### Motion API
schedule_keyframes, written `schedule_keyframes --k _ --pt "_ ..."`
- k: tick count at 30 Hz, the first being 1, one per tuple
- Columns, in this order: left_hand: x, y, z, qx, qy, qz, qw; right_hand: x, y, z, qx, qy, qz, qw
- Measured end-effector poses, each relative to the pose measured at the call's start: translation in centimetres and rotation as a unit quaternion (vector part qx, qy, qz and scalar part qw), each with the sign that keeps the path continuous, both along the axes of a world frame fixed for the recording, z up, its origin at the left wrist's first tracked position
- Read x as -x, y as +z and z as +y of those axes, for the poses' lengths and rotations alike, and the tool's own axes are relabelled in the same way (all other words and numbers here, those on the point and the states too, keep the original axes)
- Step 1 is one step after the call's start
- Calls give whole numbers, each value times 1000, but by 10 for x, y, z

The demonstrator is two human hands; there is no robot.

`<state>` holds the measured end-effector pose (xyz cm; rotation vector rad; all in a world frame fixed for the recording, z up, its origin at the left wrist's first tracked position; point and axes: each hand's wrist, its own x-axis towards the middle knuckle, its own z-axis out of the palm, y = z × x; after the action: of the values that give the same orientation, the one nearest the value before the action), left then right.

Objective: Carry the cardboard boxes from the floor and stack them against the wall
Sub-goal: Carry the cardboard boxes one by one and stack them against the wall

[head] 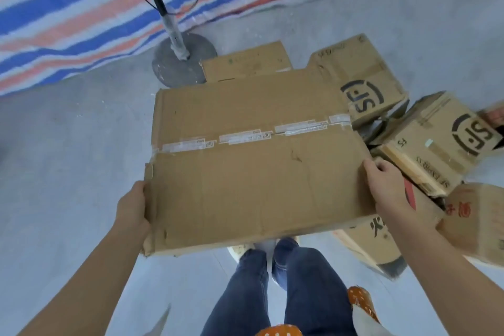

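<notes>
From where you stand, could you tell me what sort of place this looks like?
Probably a storeroom or workshop floor, not a furnished room. The floor is bare grey concrete, a striped tarp lies spread across it, and used shipping boxes are heaped beside a pedestal fan's base.

Storage or warehouse area: bare concrete floor (68, 144), striped tarpaulin (68, 8) far left, courier-marked cardboard boxes (362, 82) right.

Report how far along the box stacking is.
Done: no stack against a wall is in view, so I cannot tell. In hand: the left hand and right hand grip the big box by its sides. Left: two SF boxes and others lie jumbled on the floor.
</notes>
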<state>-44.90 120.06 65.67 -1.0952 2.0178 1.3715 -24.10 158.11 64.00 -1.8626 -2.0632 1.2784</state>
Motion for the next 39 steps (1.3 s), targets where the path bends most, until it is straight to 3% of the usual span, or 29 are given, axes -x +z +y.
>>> schedule_keyframes --k 10,17,21,28,39 --pt "-37 65 -23 -7 91 61 994 34 50 14 0 97 53 994" --pt "-149 76 2 8 189 73 979 22 63 64 39 208 70 975" --pt "-215 75 24 -11 258 64 964 26 75 84 7 263 72 962" --pt "-340 78 6 -26 413 49 909 38 89 33 20 408 62 911" --pt "-516 82 -69 -1 551 47 833 6 89 -125 32 596 55 801"
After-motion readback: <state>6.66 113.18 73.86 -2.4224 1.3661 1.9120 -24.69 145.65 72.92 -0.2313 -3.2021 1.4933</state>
